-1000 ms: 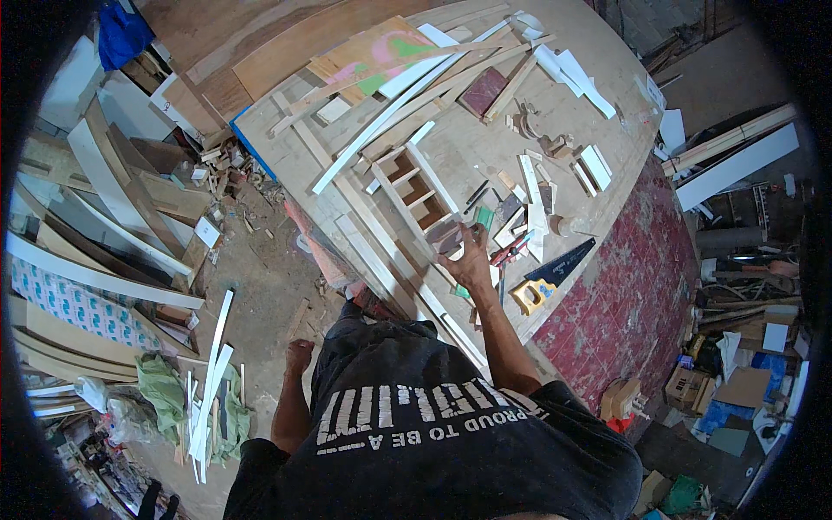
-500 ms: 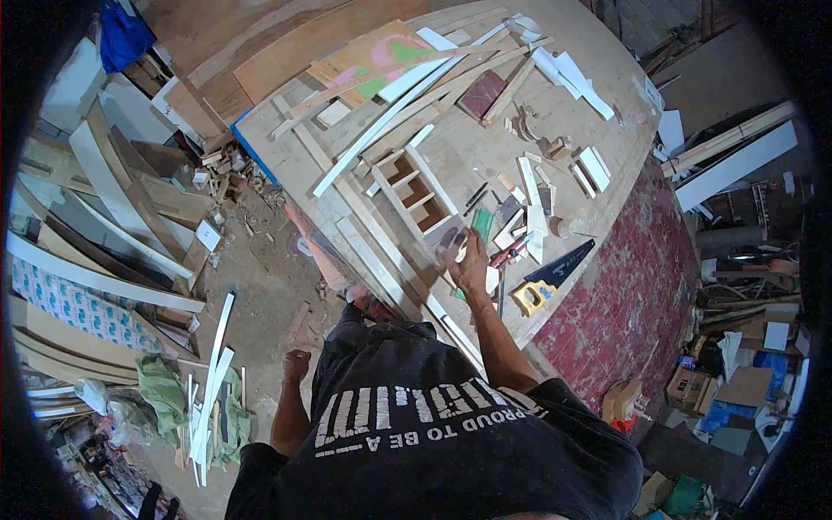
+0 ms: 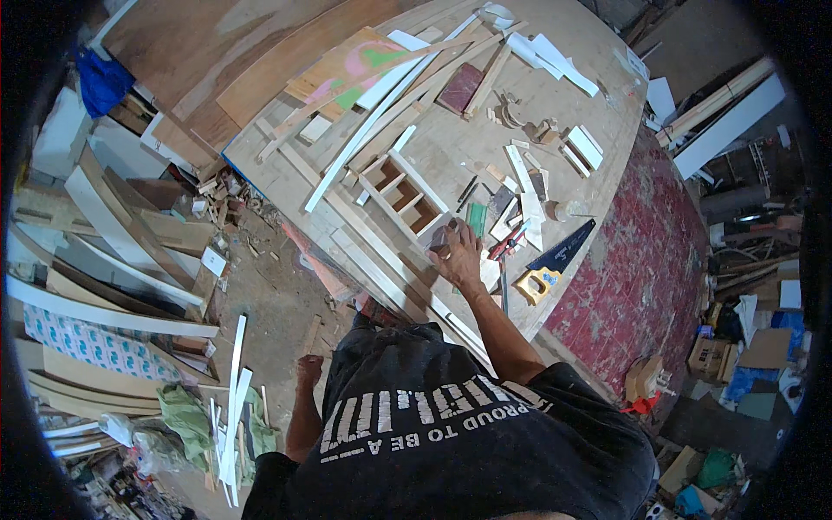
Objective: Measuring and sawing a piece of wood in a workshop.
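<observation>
A small wooden box frame [image 3: 422, 184] with open compartments lies on the workbench, slanting down to the right. At its near end my right hand [image 3: 459, 258] bends its fingers over a greyish flat piece [image 3: 440, 236]; the fingers hide most of what they hold. My left hand [image 3: 309, 368] hangs low beside my body, curled closed, with nothing visible in it. Close to the right hand lie a red-handled tool [image 3: 507, 245], a green piece [image 3: 475, 217] and a dark pen-like stick [image 3: 468, 188]. A handsaw [image 3: 568, 249] with a yellow handle lies farther right.
Long wood strips [image 3: 381, 121] and a painted board [image 3: 355, 65] cover the bench's left and far side. A dark red block [image 3: 461, 87] and white offcuts [image 3: 582, 149] lie beyond the frame. Curved panels [image 3: 113, 308] stack at left; white strips [image 3: 234, 407] stand near my left arm.
My right hand has shifted slightly left, its fingers now lower over the frame's near end. The whole view has turned and shifted a little. My left hand still hangs closed.
</observation>
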Action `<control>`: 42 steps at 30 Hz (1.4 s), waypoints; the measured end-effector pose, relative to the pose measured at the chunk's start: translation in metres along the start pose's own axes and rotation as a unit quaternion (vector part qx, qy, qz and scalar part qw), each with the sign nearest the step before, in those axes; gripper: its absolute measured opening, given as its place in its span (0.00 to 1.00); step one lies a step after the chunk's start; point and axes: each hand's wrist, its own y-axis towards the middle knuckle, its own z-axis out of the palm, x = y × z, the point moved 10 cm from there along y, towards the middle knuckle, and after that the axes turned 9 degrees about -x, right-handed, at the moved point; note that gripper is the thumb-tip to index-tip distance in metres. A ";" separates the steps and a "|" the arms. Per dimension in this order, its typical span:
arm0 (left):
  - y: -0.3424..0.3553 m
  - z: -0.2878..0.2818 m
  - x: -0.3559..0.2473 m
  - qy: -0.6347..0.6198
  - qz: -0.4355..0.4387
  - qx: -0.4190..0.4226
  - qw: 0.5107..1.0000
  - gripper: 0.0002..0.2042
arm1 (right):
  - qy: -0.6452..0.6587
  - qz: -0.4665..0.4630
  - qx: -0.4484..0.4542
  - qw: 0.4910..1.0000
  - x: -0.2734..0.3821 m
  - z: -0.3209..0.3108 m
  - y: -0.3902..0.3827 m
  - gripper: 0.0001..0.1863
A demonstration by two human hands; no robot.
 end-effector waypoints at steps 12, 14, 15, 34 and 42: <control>0.009 0.000 0.002 -0.025 -0.051 0.036 0.998 0.15 | -0.020 0.011 -0.001 1.000 0.002 -0.007 -0.017 0.42; 0.022 0.005 -0.048 -0.039 -0.081 0.023 0.996 0.14 | -0.027 0.013 -0.035 0.999 -0.014 -0.010 -0.026 0.42; 0.033 -0.005 -0.091 0.018 0.073 0.007 0.997 0.14 | -0.016 0.023 -0.032 0.999 -0.013 -0.012 -0.030 0.43; -0.005 0.052 -0.535 0.329 0.503 -0.029 0.799 0.39 | -0.022 0.238 -0.051 0.970 -0.127 -0.100 -0.295 0.35; -0.003 0.060 -0.530 0.345 0.493 -0.029 0.798 0.42 | -0.017 0.277 -0.054 0.959 -0.155 -0.107 -0.319 0.35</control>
